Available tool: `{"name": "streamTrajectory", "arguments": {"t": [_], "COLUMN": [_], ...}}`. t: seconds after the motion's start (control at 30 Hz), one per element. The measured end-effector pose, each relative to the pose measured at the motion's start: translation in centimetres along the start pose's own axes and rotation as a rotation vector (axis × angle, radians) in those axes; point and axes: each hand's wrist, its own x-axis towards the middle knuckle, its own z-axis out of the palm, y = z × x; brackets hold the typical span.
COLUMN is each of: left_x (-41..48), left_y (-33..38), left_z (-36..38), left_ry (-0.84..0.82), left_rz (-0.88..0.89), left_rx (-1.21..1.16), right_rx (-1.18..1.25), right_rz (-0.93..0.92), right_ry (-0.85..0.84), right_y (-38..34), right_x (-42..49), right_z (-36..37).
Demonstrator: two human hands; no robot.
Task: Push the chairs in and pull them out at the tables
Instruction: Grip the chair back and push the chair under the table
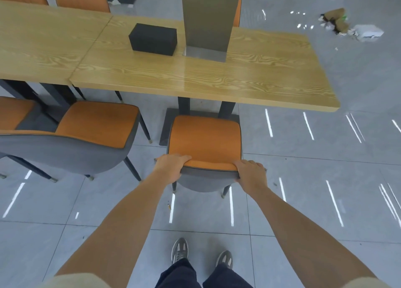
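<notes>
At chair (205, 140) backrest: left hand (170, 167) + right hand (249, 173), fingers curled tight over top edge.
Handling: prob light, rigid frame, padded; slides on tile.
Grip pt: backrest corners.

One wide-angle view looks from the person's head, forward and steeply down. Both forearms reach away from the lens toward a chair (205, 140) close below; the table (195, 75) lies beyond, the shoes (180, 250) at bottom edge.
</notes>
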Motion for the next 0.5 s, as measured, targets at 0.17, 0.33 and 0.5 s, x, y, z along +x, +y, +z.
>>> {"name": "streamTrajectory", "arguments": {"t": [0.17, 0.33, 0.5], "left_x": [0.7, 1.2, 0.9], "left_y": [-0.4, -0.1, -0.1], "left_z": [-0.2, -0.3, -0.4], "left_ry": [-0.036, -0.011, -0.017], "left_rz": [0.022, 0.052, 0.046], "left_rx": [0.003, 0.041, 0.07], "right_rx": [-0.022, -0.061, -0.054], "right_rz": [-0.009, 0.011, 0.038], "right_ry": [0.002, -0.02, -0.018], "right_y": [0.0, 0.3, -0.1], "right_x": [0.5, 1.2, 0.9], "right_z": [-0.1, -0.3, -0.1]}}
